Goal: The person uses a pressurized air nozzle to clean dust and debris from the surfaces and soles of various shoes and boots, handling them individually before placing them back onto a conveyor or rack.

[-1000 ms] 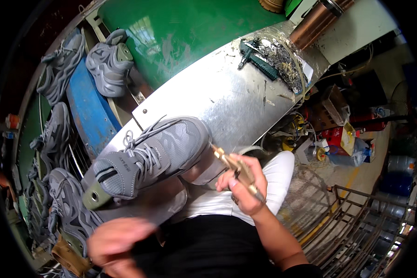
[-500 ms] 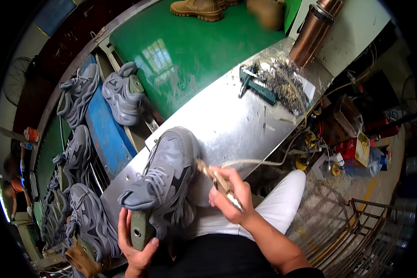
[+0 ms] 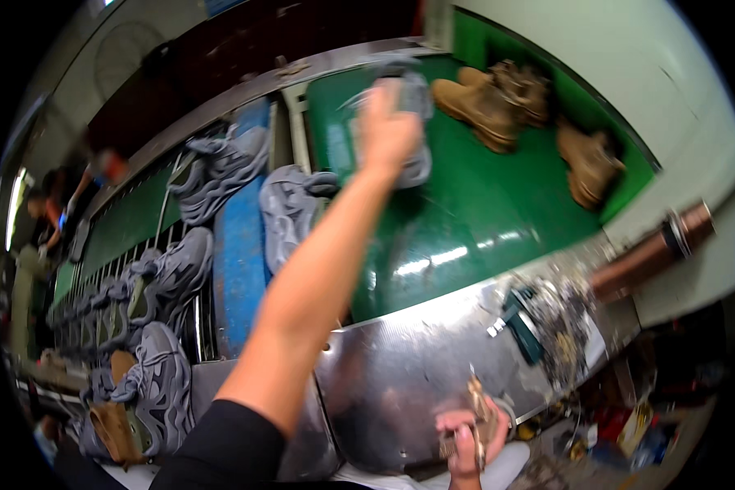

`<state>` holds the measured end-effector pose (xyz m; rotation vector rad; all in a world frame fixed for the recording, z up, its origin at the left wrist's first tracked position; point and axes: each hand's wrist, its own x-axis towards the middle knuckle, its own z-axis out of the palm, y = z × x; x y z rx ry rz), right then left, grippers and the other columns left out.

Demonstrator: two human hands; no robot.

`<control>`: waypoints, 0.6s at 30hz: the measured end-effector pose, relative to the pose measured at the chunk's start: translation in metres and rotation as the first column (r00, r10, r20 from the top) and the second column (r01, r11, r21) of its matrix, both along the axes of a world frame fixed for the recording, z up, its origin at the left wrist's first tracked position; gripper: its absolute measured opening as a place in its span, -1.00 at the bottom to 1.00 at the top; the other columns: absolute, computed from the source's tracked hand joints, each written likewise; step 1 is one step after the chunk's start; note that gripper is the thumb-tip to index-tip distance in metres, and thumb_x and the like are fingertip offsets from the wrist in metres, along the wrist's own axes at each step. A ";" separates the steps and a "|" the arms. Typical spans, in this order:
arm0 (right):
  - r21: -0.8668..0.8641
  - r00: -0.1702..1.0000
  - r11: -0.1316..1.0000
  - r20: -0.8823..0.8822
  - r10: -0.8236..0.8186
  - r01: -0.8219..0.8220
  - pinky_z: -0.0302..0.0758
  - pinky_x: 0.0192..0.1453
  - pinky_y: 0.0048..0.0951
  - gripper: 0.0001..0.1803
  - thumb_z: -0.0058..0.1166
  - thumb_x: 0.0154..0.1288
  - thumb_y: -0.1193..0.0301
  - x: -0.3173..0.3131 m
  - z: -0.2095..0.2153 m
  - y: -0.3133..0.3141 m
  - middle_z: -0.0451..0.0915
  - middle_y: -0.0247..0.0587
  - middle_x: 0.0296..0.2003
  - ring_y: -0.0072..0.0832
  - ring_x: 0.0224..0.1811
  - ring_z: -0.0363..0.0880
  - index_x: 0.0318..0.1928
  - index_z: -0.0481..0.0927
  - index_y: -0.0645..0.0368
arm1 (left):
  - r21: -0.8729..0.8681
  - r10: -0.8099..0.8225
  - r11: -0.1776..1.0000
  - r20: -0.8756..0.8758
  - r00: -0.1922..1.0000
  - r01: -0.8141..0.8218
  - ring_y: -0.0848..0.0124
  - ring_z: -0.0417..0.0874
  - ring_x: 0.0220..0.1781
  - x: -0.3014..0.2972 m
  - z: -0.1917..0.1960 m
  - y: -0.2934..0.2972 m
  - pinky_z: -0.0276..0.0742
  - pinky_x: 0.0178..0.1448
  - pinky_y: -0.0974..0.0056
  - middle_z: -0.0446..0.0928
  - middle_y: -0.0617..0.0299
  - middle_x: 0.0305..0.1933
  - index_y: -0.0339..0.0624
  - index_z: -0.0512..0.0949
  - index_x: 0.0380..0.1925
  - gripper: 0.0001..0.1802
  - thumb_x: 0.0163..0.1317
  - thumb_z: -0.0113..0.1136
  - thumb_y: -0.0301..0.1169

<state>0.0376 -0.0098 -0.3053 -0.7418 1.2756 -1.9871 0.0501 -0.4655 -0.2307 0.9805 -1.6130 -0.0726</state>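
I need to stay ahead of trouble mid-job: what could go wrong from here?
The left hand holds the grey shoe out over the green surface, but its grip is blurred, so the shoe might slip. The shoe also looks near the closest tan boot and could bump it. The right hand holds a brass-coloured tool with its narrow tip exposed, which might scrape the metal ledge.

At least five grey shoes (image 3: 285,208) can be told apart, with others overlapping too much to count. There are three tan boots (image 3: 590,166), one copper flask (image 3: 647,255), one dark green tool (image 3: 521,328) and one brass-coloured hand tool (image 3: 479,419).
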 end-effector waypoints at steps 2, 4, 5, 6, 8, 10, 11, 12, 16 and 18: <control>0.185 0.668 0.966 -0.744 0.019 0.179 0.56 -0.09 -0.34 -0.65 -0.12 0.37 0.40 -0.013 0.024 -0.009 0.63 0.01 -0.10 -0.27 -0.08 0.61 0.03 0.55 0.36 | 0.274 -0.006 0.957 0.366 0.931 -0.101 -0.18 0.28 0.35 -0.051 -0.045 -0.034 0.25 0.40 0.08 0.29 -0.23 0.31 -0.09 0.36 0.27 -0.33 0.05 0.13 -0.49; 0.298 0.706 0.921 -0.708 0.038 0.249 0.58 -0.13 -0.32 -0.62 -0.11 0.37 0.37 -0.020 0.003 0.002 0.63 0.07 -0.12 -0.28 -0.13 0.63 0.06 0.51 0.39 | 0.427 -0.051 0.904 0.166 0.985 -0.026 -0.09 0.34 0.35 -0.066 -0.030 -0.061 0.33 0.37 0.12 0.34 -0.16 0.30 -0.02 0.33 0.31 -0.33 0.13 0.21 -0.40; 0.355 0.732 0.892 -0.680 0.042 0.279 0.59 -0.15 -0.31 -0.59 -0.10 0.37 0.36 -0.019 -0.002 0.008 0.62 0.10 -0.12 -0.29 -0.16 0.64 0.08 0.50 0.41 | 0.462 -0.293 0.872 0.229 0.928 0.162 0.00 0.42 0.30 -0.050 -0.018 -0.076 0.38 0.33 0.15 0.42 -0.10 0.25 -0.02 0.37 0.29 -0.35 0.14 0.25 -0.33; 0.332 0.826 0.930 -0.560 0.060 0.157 0.60 -0.16 -0.27 -0.58 -0.07 0.36 0.36 -0.020 0.004 0.006 0.62 0.13 -0.15 -0.26 -0.20 0.64 0.11 0.46 0.42 | 0.505 -0.518 0.796 0.283 0.807 0.334 0.08 0.49 0.25 -0.022 -0.007 -0.091 0.43 0.29 0.17 0.49 -0.03 0.20 -0.03 0.41 0.26 -0.37 0.16 0.28 -0.25; 0.197 0.948 0.977 -0.291 0.131 -0.074 0.61 -0.18 -0.21 -0.52 -0.02 0.33 0.37 -0.027 0.017 -0.007 0.62 0.17 -0.22 -0.20 -0.28 0.64 0.17 0.38 0.43 | 0.386 -0.476 0.856 0.329 0.815 0.344 0.28 0.63 0.06 0.064 0.011 -0.108 0.51 0.18 0.23 0.61 0.12 0.06 -0.04 0.57 0.08 -0.54 0.20 0.26 -0.14; 0.107 0.982 0.994 -0.184 0.034 -0.014 0.62 -0.21 -0.06 -0.37 0.05 0.26 0.46 -0.020 -0.009 0.009 0.59 0.16 -0.36 -0.16 -0.41 0.60 0.28 0.16 0.44 | 0.109 -0.111 0.990 0.231 0.967 0.088 0.45 0.62 -0.24 0.181 0.053 -0.087 0.53 -0.12 0.34 0.64 0.24 -0.28 -0.11 0.67 -0.20 -0.71 0.25 0.18 -0.17; 0.111 0.988 0.994 -0.156 0.014 0.003 0.61 -0.21 -0.03 -0.35 0.05 0.25 0.48 -0.019 -0.008 0.008 0.58 0.15 -0.39 -0.16 -0.42 0.59 0.29 0.12 0.43 | 0.204 -0.072 0.979 0.240 0.968 0.022 0.54 0.56 -0.35 0.236 0.064 -0.070 0.49 -0.23 0.37 0.60 0.26 -0.43 -0.16 0.65 -0.30 -0.72 0.26 0.16 -0.18; 0.114 0.991 0.993 -0.132 -0.016 0.032 0.61 -0.21 0.00 -0.32 0.06 0.24 0.51 -0.018 -0.007 0.007 0.57 0.14 -0.42 -0.16 -0.44 0.58 0.30 0.08 0.42 | 0.290 -0.142 0.957 0.475 0.869 -0.002 0.58 0.50 -0.42 0.298 0.059 -0.079 0.44 -0.29 0.40 0.56 0.29 -0.51 -0.20 0.63 -0.40 -0.71 0.27 0.14 -0.19; 0.027 0.993 1.000 -0.120 -0.012 0.015 0.60 -0.19 0.01 -0.31 0.02 0.24 0.54 -0.019 -0.008 -0.006 0.56 0.14 -0.41 -0.16 -0.40 0.57 0.32 0.05 0.42 | 0.595 -0.560 0.799 0.789 0.252 -0.088 0.17 0.60 -0.15 0.404 0.007 -0.031 0.48 0.11 0.15 0.66 0.05 -0.21 -0.19 0.66 -0.17 -0.53 -0.02 0.29 -0.11; 0.098 0.993 0.993 -0.098 -0.059 0.069 0.58 -0.22 -0.07 -0.35 -0.01 0.24 0.49 -0.013 -0.012 -0.004 0.54 0.07 -0.45 -0.22 -0.42 0.55 0.28 0.07 0.43 | 0.642 -0.609 0.732 0.767 0.203 -0.229 0.00 0.48 0.07 0.384 0.007 -0.022 0.41 0.19 0.05 0.61 -0.05 -0.05 -0.20 0.61 -0.04 -0.39 -0.06 0.25 -0.03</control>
